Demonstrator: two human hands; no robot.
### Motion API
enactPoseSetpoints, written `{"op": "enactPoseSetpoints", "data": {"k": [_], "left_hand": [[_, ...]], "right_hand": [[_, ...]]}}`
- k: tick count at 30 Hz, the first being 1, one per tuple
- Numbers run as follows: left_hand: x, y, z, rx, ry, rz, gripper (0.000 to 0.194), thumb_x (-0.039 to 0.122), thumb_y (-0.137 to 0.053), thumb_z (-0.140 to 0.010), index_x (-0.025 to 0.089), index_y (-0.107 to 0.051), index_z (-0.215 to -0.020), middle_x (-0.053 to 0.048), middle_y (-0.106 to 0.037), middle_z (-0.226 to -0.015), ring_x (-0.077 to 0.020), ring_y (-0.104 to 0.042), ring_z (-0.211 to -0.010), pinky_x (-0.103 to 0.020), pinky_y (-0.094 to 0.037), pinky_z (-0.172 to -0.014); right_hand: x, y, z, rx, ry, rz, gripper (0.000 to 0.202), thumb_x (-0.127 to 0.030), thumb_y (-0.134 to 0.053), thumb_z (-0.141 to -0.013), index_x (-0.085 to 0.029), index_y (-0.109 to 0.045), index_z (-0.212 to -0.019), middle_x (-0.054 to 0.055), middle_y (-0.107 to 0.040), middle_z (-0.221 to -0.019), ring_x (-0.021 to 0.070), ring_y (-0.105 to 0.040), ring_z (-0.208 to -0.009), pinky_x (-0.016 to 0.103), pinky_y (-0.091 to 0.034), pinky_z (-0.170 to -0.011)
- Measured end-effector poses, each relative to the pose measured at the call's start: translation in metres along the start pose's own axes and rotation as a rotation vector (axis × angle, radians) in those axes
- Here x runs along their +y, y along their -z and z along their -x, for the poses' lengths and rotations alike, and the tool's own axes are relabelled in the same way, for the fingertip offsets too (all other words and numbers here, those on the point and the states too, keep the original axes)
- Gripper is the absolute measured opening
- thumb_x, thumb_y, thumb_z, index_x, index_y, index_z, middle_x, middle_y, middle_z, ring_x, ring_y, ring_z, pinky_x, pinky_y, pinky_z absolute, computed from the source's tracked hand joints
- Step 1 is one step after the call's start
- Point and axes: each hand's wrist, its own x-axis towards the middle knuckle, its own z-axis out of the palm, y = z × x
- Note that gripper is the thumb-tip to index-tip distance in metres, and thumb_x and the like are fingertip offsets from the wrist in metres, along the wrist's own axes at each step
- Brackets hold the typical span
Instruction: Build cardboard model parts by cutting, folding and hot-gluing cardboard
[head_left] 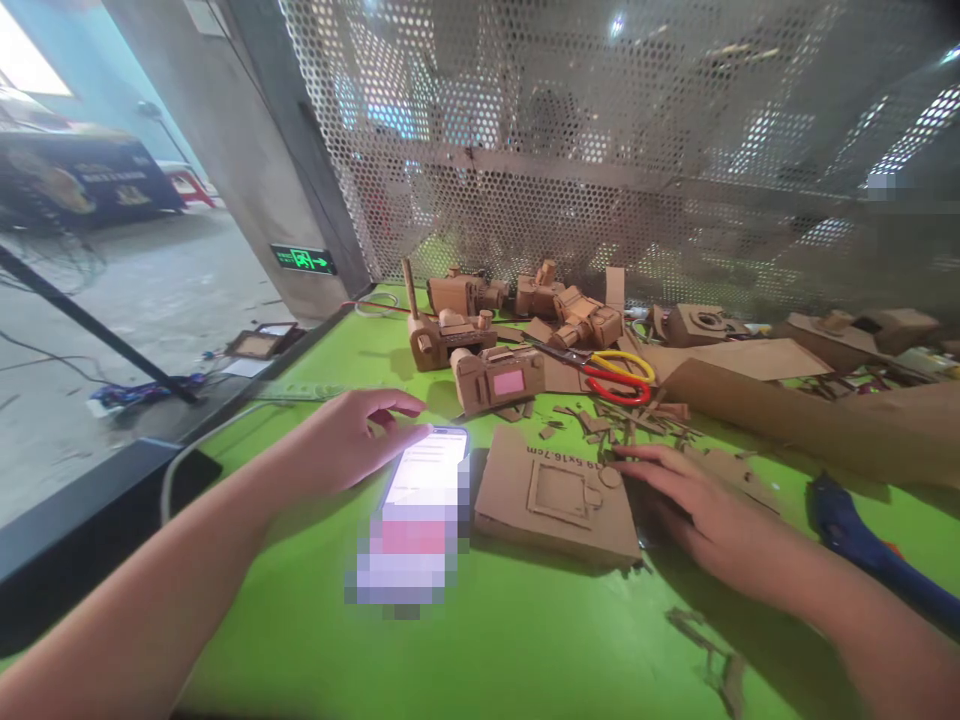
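A lit phone (431, 480) lies on the green table (360, 660), its lower part blurred out. My left hand (356, 440) is at the phone's upper left edge, fingers apart and holding nothing, with a fingertip over its top corner. Right of the phone is a flat cardboard box (506, 500) with a raised square frame (562, 492) and a small round piece on top. My right hand (686, 500) rests by the box's right side, its fingers extended and somewhat spread, with nothing seen in them.
Cardboard camera models (499, 378) stand behind the box, near red-and-yellow-handled scissors (619, 378). Cardboard scraps (592, 422) lie around. A dark blue tool (862, 540) is at the right. A long cardboard sheet (780, 420) and perforated metal panel (525, 200) are farther back.
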Motion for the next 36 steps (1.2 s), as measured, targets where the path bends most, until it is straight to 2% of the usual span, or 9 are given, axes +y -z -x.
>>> {"op": "enactPoseSetpoints", "data": {"k": [5,11,16,21,23,25,27,31,36], "left_hand": [[-0.001,0.004,0.0,-0.02,0.0,0.011,0.057,0.064,-0.069,-0.1,0.017,-0.083,-0.129,-0.013,-0.091,-0.108,-0.0299,-0.08,-0.084,-0.046,-0.063,-0.08],[0.003,0.004,0.001,-0.053,-0.001,0.029,0.04,0.051,-0.07,-0.111,0.016,-0.082,-0.126,-0.011,-0.086,-0.12,-0.0286,-0.081,-0.102,-0.048,-0.066,-0.094],[0.002,0.0,0.0,-0.077,0.047,0.022,0.039,0.041,-0.078,-0.11,0.019,-0.072,-0.143,-0.012,-0.074,-0.144,-0.0315,-0.077,-0.121,-0.053,-0.068,-0.101],[0.003,-0.003,-0.001,-0.09,0.067,0.0,0.04,0.04,-0.079,-0.11,0.02,-0.072,-0.143,-0.012,-0.074,-0.146,-0.0316,-0.077,-0.122,-0.053,-0.068,-0.101],[0.004,-0.002,-0.001,-0.078,0.05,-0.003,0.037,0.044,-0.075,-0.111,0.018,-0.075,-0.138,-0.011,-0.078,-0.136,-0.0297,-0.079,-0.113,-0.05,-0.069,-0.096],[0.005,0.0,0.0,-0.055,0.027,-0.002,0.044,0.056,-0.068,-0.112,0.018,-0.081,-0.131,-0.01,-0.085,-0.118,-0.0291,-0.081,-0.098,-0.047,-0.068,-0.088],[0.004,0.002,0.001,-0.036,0.007,-0.002,0.061,0.071,-0.07,-0.103,0.019,-0.084,-0.132,-0.012,-0.088,-0.112,-0.0313,-0.082,-0.092,-0.047,-0.066,-0.084],[0.002,0.002,0.005,-0.04,0.004,-0.031,0.103,0.082,-0.091,-0.072,0.023,-0.073,-0.155,-0.017,-0.084,-0.136,-0.0367,-0.082,-0.094,-0.051,-0.068,-0.082],[0.003,-0.009,0.009,-0.022,-0.033,-0.08,0.097,0.087,-0.082,-0.079,0.025,-0.071,-0.153,-0.017,-0.074,-0.154,-0.043,-0.076,-0.123,-0.056,-0.064,-0.103]], "right_hand": [[0.002,-0.002,-0.001,0.0,0.004,-0.006,0.051,-0.024,-0.043,-0.117,-0.033,-0.065,-0.162,0.015,-0.058,-0.173,0.0363,-0.066,-0.153,0.062,-0.054,-0.129],[0.005,-0.005,0.0,0.012,0.01,-0.01,0.052,-0.023,-0.043,-0.116,-0.035,-0.064,-0.162,0.014,-0.058,-0.172,0.035,-0.066,-0.153,0.063,-0.053,-0.129],[0.004,-0.004,0.0,0.025,0.011,-0.007,0.051,-0.023,-0.043,-0.117,-0.034,-0.067,-0.16,0.015,-0.06,-0.171,0.0347,-0.068,-0.151,0.059,-0.054,-0.128],[0.002,-0.004,-0.001,0.026,0.009,-0.01,0.051,-0.023,-0.044,-0.116,-0.036,-0.067,-0.16,0.014,-0.059,-0.172,0.0358,-0.068,-0.151,0.061,-0.055,-0.127],[0.002,-0.004,-0.001,0.022,0.011,-0.013,0.052,-0.024,-0.042,-0.117,-0.036,-0.066,-0.161,0.014,-0.06,-0.172,0.0352,-0.068,-0.151,0.061,-0.055,-0.128],[0.002,-0.004,0.0,0.015,0.008,-0.014,0.052,-0.024,-0.041,-0.117,-0.036,-0.066,-0.162,0.014,-0.059,-0.172,0.035,-0.067,-0.152,0.062,-0.054,-0.128],[0.003,-0.004,0.0,0.004,0.002,-0.015,0.052,-0.025,-0.041,-0.118,-0.035,-0.064,-0.163,0.015,-0.058,-0.172,0.0354,-0.066,-0.153,0.063,-0.054,-0.128],[0.006,-0.005,0.0,-0.015,-0.001,-0.019,0.051,-0.026,-0.039,-0.119,-0.034,-0.063,-0.163,0.017,-0.056,-0.174,0.0366,-0.064,-0.155,0.067,-0.052,-0.129],[0.006,-0.004,0.0,-0.02,0.008,-0.04,0.051,-0.027,-0.04,-0.119,-0.036,-0.062,-0.164,0.015,-0.055,-0.175,0.0361,-0.062,-0.157,0.068,-0.05,-0.13]]}}
